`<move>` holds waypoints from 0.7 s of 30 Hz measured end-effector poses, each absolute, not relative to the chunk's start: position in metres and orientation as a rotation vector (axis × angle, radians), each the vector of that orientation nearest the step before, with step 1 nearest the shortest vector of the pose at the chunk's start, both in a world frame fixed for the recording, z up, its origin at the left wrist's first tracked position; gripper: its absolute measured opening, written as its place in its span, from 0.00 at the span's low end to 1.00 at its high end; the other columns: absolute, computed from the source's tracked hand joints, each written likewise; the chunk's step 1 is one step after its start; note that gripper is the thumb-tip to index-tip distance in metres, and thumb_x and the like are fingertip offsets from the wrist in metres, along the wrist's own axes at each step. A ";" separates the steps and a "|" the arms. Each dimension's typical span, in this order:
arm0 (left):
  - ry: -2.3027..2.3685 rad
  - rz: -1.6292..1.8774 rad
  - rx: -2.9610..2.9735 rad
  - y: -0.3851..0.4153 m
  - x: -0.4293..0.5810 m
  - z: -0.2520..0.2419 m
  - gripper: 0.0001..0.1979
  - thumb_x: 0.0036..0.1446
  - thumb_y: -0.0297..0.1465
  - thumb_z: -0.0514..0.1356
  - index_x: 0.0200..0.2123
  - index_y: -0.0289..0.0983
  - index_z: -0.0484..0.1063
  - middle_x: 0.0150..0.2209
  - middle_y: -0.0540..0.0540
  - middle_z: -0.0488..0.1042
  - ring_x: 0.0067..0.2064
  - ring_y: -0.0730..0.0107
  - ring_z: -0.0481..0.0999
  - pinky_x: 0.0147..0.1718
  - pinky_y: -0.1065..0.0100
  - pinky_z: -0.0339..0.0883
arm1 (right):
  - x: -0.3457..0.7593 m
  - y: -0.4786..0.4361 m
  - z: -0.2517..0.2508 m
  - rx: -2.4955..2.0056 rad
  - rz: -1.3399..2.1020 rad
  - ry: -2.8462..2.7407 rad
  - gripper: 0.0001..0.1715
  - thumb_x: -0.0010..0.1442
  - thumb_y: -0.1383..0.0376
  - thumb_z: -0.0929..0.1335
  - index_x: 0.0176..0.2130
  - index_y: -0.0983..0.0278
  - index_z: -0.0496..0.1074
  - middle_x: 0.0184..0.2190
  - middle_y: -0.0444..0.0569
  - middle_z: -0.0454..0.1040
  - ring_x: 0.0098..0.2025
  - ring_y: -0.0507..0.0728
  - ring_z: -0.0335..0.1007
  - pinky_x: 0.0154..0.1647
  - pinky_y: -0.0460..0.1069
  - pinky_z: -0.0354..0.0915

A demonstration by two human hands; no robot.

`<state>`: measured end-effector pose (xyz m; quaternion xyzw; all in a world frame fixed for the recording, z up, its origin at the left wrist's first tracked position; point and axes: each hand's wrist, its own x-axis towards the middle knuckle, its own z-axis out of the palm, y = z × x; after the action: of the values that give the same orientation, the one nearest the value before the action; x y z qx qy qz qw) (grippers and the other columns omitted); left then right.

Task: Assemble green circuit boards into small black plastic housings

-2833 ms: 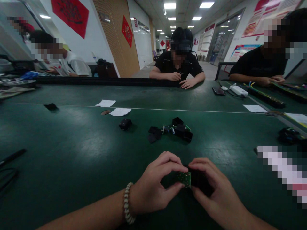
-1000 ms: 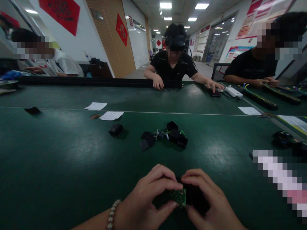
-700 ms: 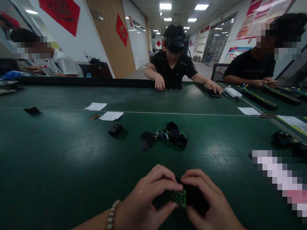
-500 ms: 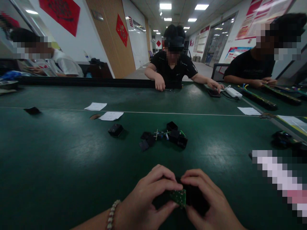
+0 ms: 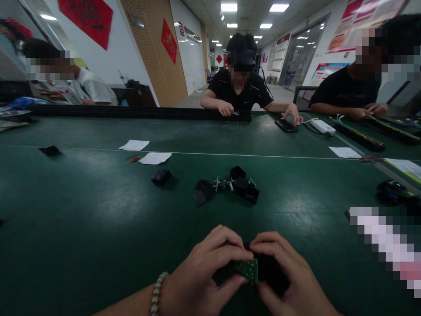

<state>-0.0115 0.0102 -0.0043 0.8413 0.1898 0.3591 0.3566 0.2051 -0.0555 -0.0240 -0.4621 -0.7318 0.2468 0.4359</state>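
Low in the middle of the view, my left hand (image 5: 202, 274) pinches a small green circuit board (image 5: 249, 268) between thumb and fingers. A bead bracelet (image 5: 156, 292) circles that wrist. My right hand (image 5: 289, 278) curls round a black plastic housing (image 5: 271, 271) that the board's right edge meets. Both hands touch at the fingertips, just above the green table (image 5: 82, 210).
A heap of black housings and wired boards (image 5: 230, 186) lies beyond my hands, with one black part (image 5: 161, 177) to its left. Paper slips (image 5: 154, 157) lie further back. Across the table a person (image 5: 245, 83) touches a phone (image 5: 287, 126). Other people sit at both sides.
My hands keep the same grip on board and housing. The person opposite has drawn one hand in and slid the other onto the phone. The view shifted slightly.
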 end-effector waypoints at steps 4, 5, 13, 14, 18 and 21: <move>0.481 0.930 2.166 0.010 -0.013 -0.005 0.26 0.57 0.16 0.63 0.57 0.40 0.73 0.47 0.41 0.75 0.46 0.62 0.78 0.43 0.63 0.77 | 0.205 -0.055 -0.026 -1.154 0.621 -1.821 0.35 0.48 0.81 0.66 0.53 0.57 0.71 0.49 0.51 0.76 0.49 0.59 0.79 0.47 0.51 0.77; 0.475 0.934 2.165 0.010 -0.013 -0.006 0.26 0.57 0.16 0.63 0.57 0.40 0.73 0.47 0.41 0.75 0.47 0.63 0.77 0.43 0.63 0.76 | 0.205 -0.055 -0.026 -1.150 0.622 -1.822 0.36 0.48 0.81 0.66 0.53 0.57 0.71 0.49 0.51 0.76 0.49 0.59 0.79 0.47 0.51 0.77; 0.488 0.918 2.146 0.010 -0.012 -0.005 0.26 0.57 0.17 0.64 0.57 0.41 0.73 0.48 0.41 0.74 0.48 0.63 0.77 0.45 0.63 0.76 | 0.203 -0.055 -0.022 -1.133 0.626 -1.807 0.36 0.48 0.81 0.66 0.53 0.56 0.70 0.49 0.49 0.75 0.49 0.58 0.79 0.47 0.51 0.76; 0.484 0.917 2.142 0.010 -0.012 -0.004 0.25 0.57 0.17 0.64 0.57 0.41 0.73 0.48 0.41 0.74 0.48 0.62 0.77 0.46 0.63 0.76 | 0.203 -0.055 -0.021 -1.125 0.629 -1.803 0.36 0.47 0.81 0.66 0.53 0.56 0.71 0.48 0.49 0.75 0.48 0.58 0.79 0.46 0.51 0.77; 0.476 0.888 2.136 0.009 -0.013 -0.001 0.24 0.57 0.16 0.64 0.55 0.40 0.73 0.48 0.41 0.74 0.48 0.62 0.77 0.46 0.62 0.76 | 0.202 -0.055 -0.020 -1.123 0.652 -1.800 0.36 0.47 0.81 0.66 0.52 0.57 0.71 0.48 0.50 0.75 0.48 0.58 0.79 0.46 0.51 0.77; 0.475 0.870 2.139 0.008 -0.014 0.000 0.24 0.57 0.17 0.64 0.55 0.39 0.73 0.48 0.42 0.74 0.48 0.63 0.77 0.46 0.63 0.75 | 0.203 -0.055 -0.020 -1.117 0.658 -1.797 0.36 0.47 0.81 0.66 0.53 0.57 0.71 0.48 0.50 0.75 0.48 0.58 0.79 0.46 0.51 0.77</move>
<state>-0.0144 0.0076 0.0001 0.8385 0.1861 0.3412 0.3820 0.2025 -0.0548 -0.0199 -0.4512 -0.7256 0.2656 0.4465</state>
